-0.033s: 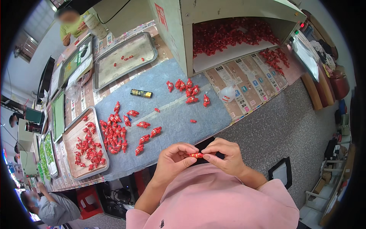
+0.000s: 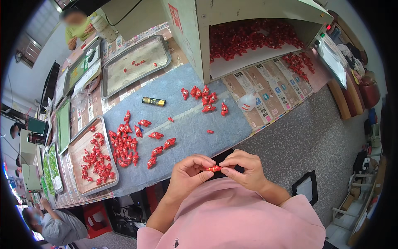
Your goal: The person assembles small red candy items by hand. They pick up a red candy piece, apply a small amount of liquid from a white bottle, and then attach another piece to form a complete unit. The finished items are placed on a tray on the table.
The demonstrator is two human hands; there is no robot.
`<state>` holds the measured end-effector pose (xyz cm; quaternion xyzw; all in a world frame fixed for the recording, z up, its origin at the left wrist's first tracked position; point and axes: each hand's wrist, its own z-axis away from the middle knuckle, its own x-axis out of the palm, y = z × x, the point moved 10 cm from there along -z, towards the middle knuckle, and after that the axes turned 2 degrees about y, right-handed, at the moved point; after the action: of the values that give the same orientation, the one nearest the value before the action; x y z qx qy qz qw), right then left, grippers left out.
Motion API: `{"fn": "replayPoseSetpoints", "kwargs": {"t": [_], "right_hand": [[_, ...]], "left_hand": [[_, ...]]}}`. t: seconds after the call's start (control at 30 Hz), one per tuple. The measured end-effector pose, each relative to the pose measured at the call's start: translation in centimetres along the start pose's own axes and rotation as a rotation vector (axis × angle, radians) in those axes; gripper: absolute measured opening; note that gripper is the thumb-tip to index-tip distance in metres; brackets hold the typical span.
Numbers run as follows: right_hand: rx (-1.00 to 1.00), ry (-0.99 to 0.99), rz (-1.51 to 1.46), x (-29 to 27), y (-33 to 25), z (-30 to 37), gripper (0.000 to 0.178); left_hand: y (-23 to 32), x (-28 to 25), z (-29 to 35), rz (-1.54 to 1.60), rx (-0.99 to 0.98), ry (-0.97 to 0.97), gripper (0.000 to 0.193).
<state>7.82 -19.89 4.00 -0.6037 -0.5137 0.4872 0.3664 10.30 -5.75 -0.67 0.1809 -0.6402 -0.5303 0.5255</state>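
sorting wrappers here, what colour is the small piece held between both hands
Red, shiny wrapped piece, clearest in the head view.

You hold your left hand (image 2: 188, 174) and right hand (image 2: 244, 168) together before your chest, fingertips pinched inward (forearms bent, pink-sleeved).

A small red-wrapped candy (image 2: 214, 168) lies level between the fingertips of the left hand (image 2: 188, 173) and the right hand (image 2: 244, 168), each pinching one end of the shiny wrapper. It is short and plump in the middle, tapering to both ends, with a glint on its foil. It is held in the air, off the tabletop (image 2: 190, 120), just past the near edge of that tabletop and above the pink-clad lap.
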Motion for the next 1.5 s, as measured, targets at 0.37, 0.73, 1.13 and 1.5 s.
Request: {"fn": "replayPoseSetpoints", "kwargs": {"t": [0.37,0.73,1.13,1.5], "right_hand": [[0.000,0.028,0.019,-0.3,0.1,0.2,0.020],[0.022,0.025,0.037,-0.5,1.2,0.7,0.017],[0.047,0.024,0.015,-0.9,1.8,1.1,0.017],[0.043,0.072,0.022,-2.1,1.8,1.1,0.016]], "left_hand": [[1.7,-0.3,0.1,-0.209,0.113,0.045,0.020],[12.4,-9.2,-2.6,-1.291,0.423,0.473,0.019],[12.4,-9.1,-3.4,-1.509,0.456,0.385,0.017],[13.6,-8.0,-4.4,-1.437,0.464,0.380,0.018]]}}
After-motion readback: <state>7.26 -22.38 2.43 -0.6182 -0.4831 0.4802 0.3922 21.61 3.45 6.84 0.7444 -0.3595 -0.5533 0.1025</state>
